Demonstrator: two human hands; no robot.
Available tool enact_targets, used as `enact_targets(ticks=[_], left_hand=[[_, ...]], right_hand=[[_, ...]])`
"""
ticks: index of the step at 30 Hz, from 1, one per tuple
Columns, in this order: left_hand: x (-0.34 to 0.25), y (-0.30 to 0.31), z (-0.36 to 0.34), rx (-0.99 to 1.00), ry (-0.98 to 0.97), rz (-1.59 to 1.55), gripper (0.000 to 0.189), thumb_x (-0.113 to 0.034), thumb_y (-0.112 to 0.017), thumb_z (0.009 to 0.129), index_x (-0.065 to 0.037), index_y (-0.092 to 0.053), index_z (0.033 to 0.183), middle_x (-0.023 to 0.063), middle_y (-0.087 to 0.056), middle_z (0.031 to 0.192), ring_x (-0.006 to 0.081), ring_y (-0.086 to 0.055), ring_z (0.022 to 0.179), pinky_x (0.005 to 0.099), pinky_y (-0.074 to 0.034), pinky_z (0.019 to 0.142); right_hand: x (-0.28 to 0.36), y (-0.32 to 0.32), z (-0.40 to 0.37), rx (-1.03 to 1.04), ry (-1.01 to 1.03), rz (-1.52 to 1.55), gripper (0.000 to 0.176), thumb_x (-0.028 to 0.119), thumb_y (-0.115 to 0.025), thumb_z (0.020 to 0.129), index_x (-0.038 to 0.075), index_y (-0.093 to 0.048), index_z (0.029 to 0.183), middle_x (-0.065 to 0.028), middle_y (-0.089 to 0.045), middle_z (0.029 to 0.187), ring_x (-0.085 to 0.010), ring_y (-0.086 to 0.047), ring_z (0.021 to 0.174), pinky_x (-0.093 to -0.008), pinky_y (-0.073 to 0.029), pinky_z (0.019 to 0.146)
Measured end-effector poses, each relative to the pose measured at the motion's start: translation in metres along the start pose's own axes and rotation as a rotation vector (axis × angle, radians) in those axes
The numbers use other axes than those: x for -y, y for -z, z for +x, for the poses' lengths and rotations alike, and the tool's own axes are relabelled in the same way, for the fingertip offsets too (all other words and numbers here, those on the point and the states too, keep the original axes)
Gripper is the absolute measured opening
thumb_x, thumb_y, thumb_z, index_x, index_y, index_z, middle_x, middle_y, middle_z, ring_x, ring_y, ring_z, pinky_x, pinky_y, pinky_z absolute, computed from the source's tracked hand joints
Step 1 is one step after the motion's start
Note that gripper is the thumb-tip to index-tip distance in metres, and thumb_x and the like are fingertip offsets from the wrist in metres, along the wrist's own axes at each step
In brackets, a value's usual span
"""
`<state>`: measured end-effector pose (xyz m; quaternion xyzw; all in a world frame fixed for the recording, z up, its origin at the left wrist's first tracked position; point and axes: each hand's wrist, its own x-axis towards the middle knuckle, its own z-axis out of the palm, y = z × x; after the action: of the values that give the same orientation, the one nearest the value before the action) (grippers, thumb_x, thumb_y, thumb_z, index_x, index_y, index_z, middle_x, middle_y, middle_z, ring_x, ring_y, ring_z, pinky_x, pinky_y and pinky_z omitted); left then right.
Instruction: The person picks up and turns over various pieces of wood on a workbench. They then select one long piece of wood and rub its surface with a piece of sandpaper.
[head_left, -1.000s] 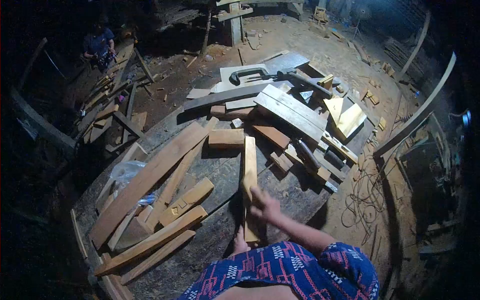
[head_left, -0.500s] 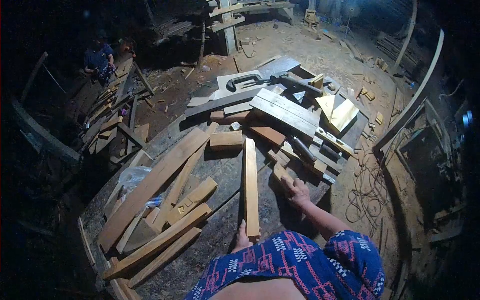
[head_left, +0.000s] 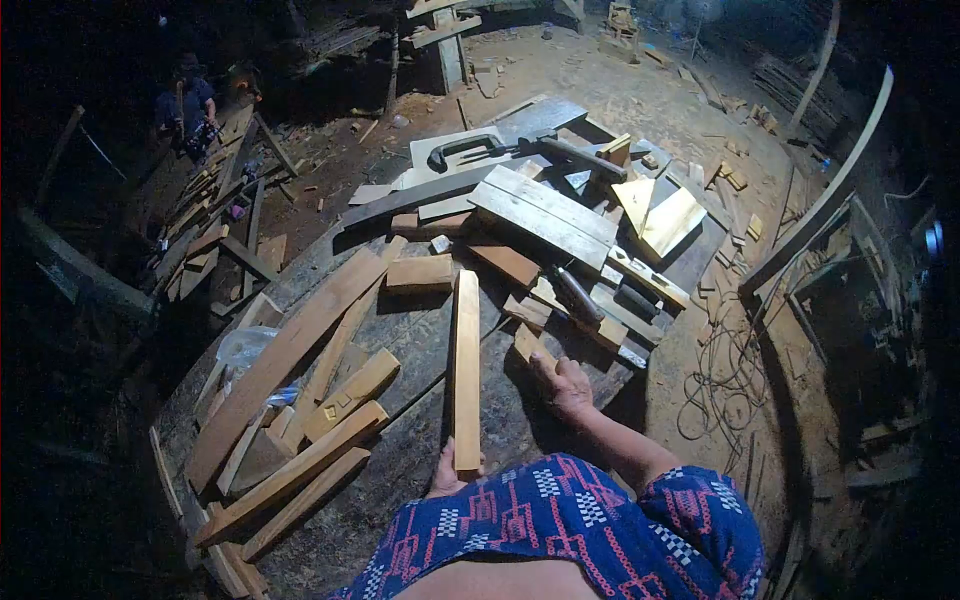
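Observation:
A squared wooden bar [head_left: 466,370] points away from me over the dark workbench [head_left: 415,445]. My left hand [head_left: 446,472] is closed around its near end, with the fingers partly hidden beneath it. To the right, my right hand [head_left: 568,386] grips a small wooden block [head_left: 530,346], its fingers wrapped over the near end. Beyond the bar's far end lies a short wood block [head_left: 420,273]. A notched piece of wood [head_left: 352,396] rests left of the bar, alongside a long wide plank [head_left: 285,365].
Boards [head_left: 545,222], a black C-shaped clamp [head_left: 470,150] and a dark-handled tool [head_left: 577,296] are heaped at the bench's far side. A clear plastic bag [head_left: 243,346] sits at left. Cable [head_left: 725,395] coils on the ground at right. Another person [head_left: 190,110] stands far left.
My view has turned slightly, so the bench and its wood appear further left. Both hands keep their holds on the bar and the block. The person in the background has shifted posture.

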<state>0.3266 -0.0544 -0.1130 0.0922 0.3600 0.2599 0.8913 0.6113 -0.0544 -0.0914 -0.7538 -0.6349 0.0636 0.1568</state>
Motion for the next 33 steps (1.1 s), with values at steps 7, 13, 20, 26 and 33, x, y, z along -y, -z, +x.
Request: enact_targets(ticks=[7, 13, 20, 26, 33], left_hand=[[0.006, 0.004, 0.004, -0.103, -0.045, -0.020, 0.053, -0.054, -0.037, 0.084, -0.006, -0.050, 0.101, 0.0122, -0.058, 0.075, 0.0243, -0.057, 0.061, 0.0356, -0.048, 0.052], [0.010, 0.016, 0.009, -0.137, -0.029, -0.093, 0.054, -0.053, -0.034, 0.085, -0.004, -0.050, 0.101, 0.0139, -0.058, 0.075, 0.0254, -0.057, 0.059, 0.0362, -0.048, 0.052], [0.009, 0.035, 0.014, -0.018, -0.034, -0.188, 0.054, -0.051, -0.029, 0.086, -0.004, -0.051, 0.102, 0.0167, -0.058, 0.074, 0.0269, -0.057, 0.057, 0.0351, -0.048, 0.052], [0.035, 0.071, 0.022, -0.015, -0.117, -0.086, 0.053, -0.050, -0.030, 0.087, -0.004, -0.051, 0.102, 0.0169, -0.058, 0.076, 0.0263, -0.057, 0.059, 0.0352, -0.049, 0.054], [0.015, 0.033, 0.004, -0.122, -0.154, 0.052, 0.050, -0.047, -0.030, 0.088, -0.003, -0.049, 0.102, 0.0161, -0.057, 0.077, 0.0265, -0.057, 0.062, 0.0351, -0.048, 0.054]], right_hand=[[0.046, 0.022, 0.009, 0.192, 0.310, 0.312, 0.074, 0.019, -0.066, 0.061, 0.030, -0.035, 0.128, -0.0120, -0.045, 0.084, -0.0305, -0.049, 0.076, -0.0399, -0.040, 0.061], [0.092, 0.015, 0.006, 0.283, 0.926, 0.358, 0.052, 0.023, -0.048, 0.075, 0.033, -0.039, 0.126, -0.0102, -0.046, 0.086, -0.0287, -0.048, 0.081, -0.0398, -0.039, 0.066], [0.069, -0.034, 0.094, -0.132, 0.480, 0.333, 0.044, 0.027, -0.064, 0.069, 0.028, -0.052, 0.112, -0.0146, -0.054, 0.080, -0.0345, -0.052, 0.064, -0.0414, -0.041, 0.052], [0.107, -0.019, 0.049, 0.132, 0.217, 0.621, 0.033, 0.031, -0.055, 0.076, 0.022, -0.055, 0.108, -0.0134, -0.049, 0.071, -0.0315, -0.050, 0.067, -0.0392, -0.040, 0.056], [0.107, -0.014, 0.038, 0.743, 0.397, 0.464, 0.055, 0.025, -0.057, 0.070, 0.029, -0.043, 0.123, -0.0123, -0.046, 0.089, -0.0309, -0.049, 0.080, -0.0385, -0.042, 0.063]])
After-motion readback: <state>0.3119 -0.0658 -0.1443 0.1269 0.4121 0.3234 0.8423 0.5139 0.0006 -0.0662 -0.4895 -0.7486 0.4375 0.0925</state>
